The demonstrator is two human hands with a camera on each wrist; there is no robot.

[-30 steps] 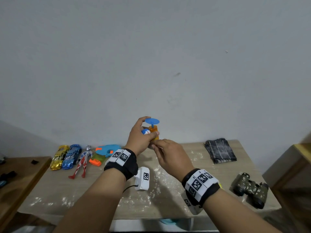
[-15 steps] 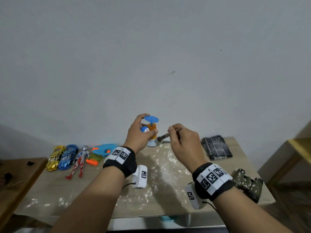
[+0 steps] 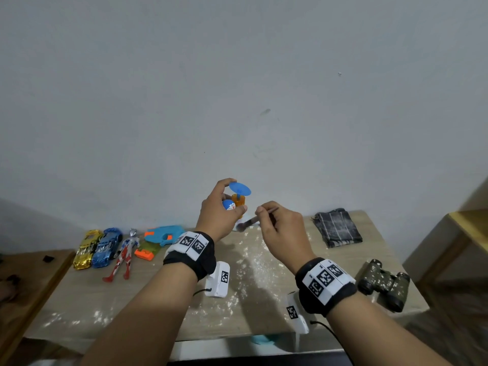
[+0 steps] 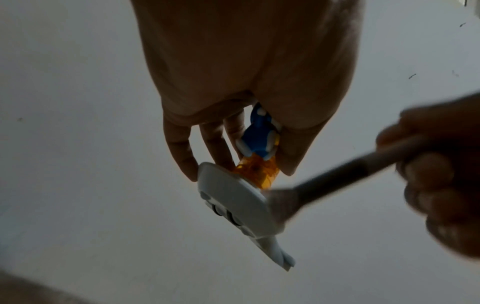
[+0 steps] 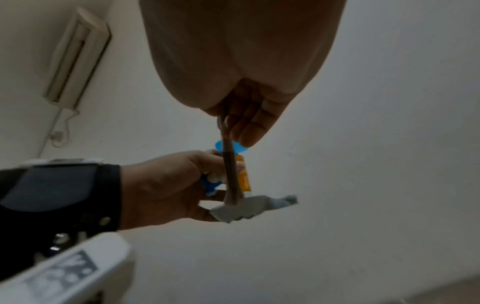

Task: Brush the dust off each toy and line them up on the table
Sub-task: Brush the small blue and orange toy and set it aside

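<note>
My left hand (image 3: 220,211) grips a small toy (image 3: 236,200) above the table: a blue cartoon figure, an orange body, a blue disc on top and a white base (image 4: 233,202). My right hand (image 3: 280,228) pinches a thin brush (image 3: 249,223). Its bristles (image 4: 281,202) touch the edge of the toy's white base. In the right wrist view the brush (image 5: 231,172) hangs down in front of the toy (image 5: 244,179). A gold car (image 3: 86,249), a blue car (image 3: 107,247), an action figure (image 3: 124,256) and a blue-orange toy gun (image 3: 161,235) lie in a row at the left.
White dust is scattered over the wooden table (image 3: 158,299). Camouflage binoculars (image 3: 384,283) sit near the table's right edge and a folded dark cloth (image 3: 336,229) lies at the back right. Low wooden furniture (image 3: 29,276) stands left, a yellow-topped stand (image 3: 470,228) right.
My right hand has drawn away from the toy to the right with the brush, then lowered the bristles to the toy's base. My left hand keeps the toy raised.
</note>
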